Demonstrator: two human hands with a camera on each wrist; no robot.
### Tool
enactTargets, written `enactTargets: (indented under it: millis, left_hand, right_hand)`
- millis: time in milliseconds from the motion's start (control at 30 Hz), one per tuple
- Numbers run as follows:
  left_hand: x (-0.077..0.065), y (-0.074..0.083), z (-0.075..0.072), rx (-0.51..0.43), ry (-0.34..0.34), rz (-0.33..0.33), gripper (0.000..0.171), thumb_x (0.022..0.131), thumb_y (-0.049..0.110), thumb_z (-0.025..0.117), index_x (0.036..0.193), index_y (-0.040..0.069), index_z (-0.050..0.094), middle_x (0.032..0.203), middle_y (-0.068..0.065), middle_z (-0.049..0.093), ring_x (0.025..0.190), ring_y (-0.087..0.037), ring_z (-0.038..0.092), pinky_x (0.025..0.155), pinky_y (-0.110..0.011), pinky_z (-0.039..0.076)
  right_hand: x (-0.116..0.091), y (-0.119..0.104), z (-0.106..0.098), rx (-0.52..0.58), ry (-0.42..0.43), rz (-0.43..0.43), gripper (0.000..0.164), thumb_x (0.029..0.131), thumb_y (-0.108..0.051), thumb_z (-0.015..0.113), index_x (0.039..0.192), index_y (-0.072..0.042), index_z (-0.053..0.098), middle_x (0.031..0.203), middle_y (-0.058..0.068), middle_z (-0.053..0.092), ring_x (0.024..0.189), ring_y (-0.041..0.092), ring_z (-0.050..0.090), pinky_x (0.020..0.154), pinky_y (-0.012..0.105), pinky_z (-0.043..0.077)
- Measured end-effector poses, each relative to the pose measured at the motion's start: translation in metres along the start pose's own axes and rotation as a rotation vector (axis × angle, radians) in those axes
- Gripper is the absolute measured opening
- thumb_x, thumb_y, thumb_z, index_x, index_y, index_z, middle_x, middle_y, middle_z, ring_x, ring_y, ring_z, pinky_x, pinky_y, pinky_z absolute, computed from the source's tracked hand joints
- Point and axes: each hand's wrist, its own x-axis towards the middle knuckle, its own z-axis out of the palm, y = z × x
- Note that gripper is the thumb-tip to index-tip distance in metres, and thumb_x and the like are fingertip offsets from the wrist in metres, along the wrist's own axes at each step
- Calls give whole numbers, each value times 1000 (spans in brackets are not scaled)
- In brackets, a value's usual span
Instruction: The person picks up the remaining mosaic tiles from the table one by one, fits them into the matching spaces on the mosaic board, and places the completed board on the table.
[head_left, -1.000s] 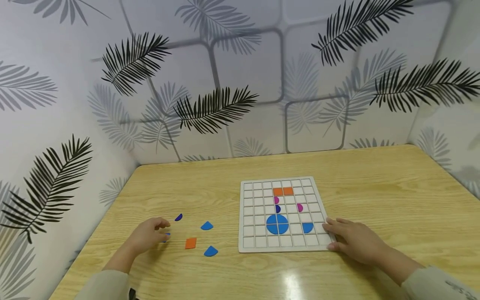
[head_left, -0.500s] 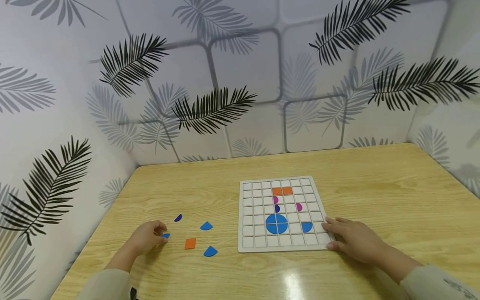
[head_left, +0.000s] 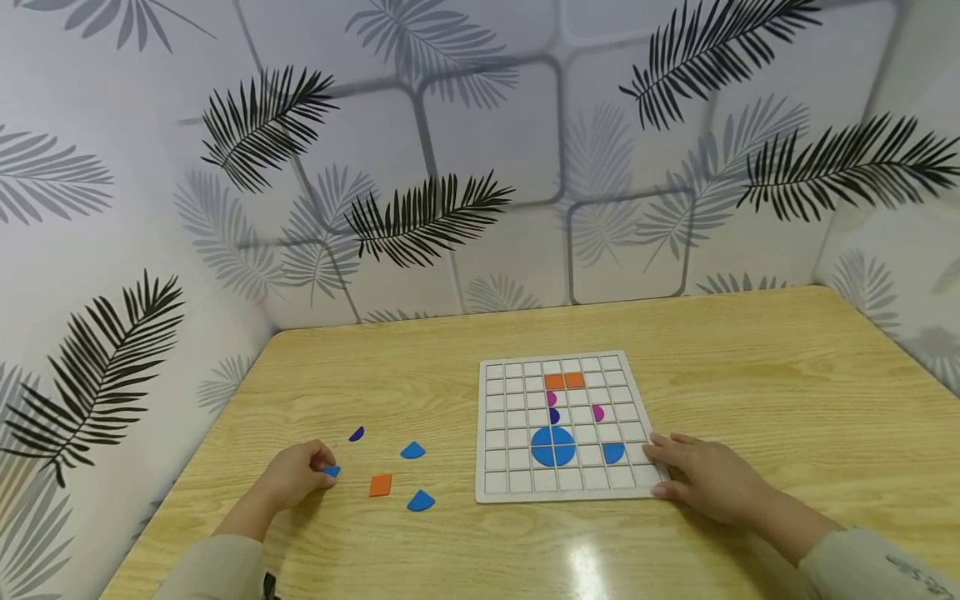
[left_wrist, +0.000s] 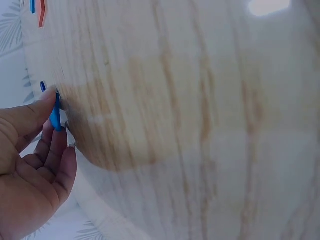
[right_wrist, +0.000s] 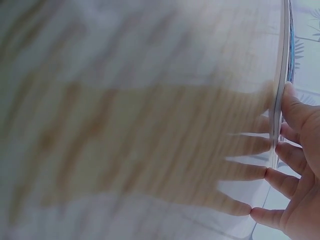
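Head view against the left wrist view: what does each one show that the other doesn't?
Only the head view shows the board, its pink pieces and the right hand at its edge.

Only the left wrist view shows the palm side of the left hand.

Both show that hand pinching a blue piece, a loose orange piece and the table.

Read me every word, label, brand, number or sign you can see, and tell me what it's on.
No readable text anywhere.
Dark marks on the pale beige fabric right sleeve: too blurred to tell whether they're lettering.
White square gridded board: no lettering shows.
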Motion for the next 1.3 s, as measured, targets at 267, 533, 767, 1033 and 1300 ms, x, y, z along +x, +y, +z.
enactTargets:
  millis: [267,533,767,1033,1300]
  left_hand:
    - [-1,1,0,-39,-9,1,11,74,4,64,82,6,57,75,-1,52,71,-16,48,64,-34,40]
    - [-4,5,0,-38,-1,9,6,79,5,60,83,9,59,81,-2,57,79,-20,53,69,-38,42]
    - [-3,7,-1,-70,22,-7,6,82,8,57,88,10,59,84,-1,56,78,-18,51,67,-35,42]
    - [1,20,2,-187,32,30,8,82,5,56,89,7,58,84,-1,55,80,-17,50,69,-32,42]
    - [6,37,7,-226,26,83,13,84,7,55,96,7,59,86,-2,57,78,-15,50,68,-30,42]
  right_hand:
    - [0,0,1,4,-7,11,51,77,-39,59,114,-4,56,119,16,49,106,38,44,81,52,35]
    - [1,-1,-1,4,-11,7,51,77,-39,59,114,-4,56,119,17,49,107,39,43,81,52,35]
    - [1,-1,-2,10,-27,12,52,77,-39,58,115,-4,55,119,17,49,107,39,43,81,52,35]
    - [0,-3,-2,12,-31,23,52,77,-40,59,115,-4,55,120,17,48,107,39,43,81,53,34]
    - [1,-4,-3,5,-29,19,52,76,-39,59,114,-3,55,120,17,48,107,40,43,81,53,35]
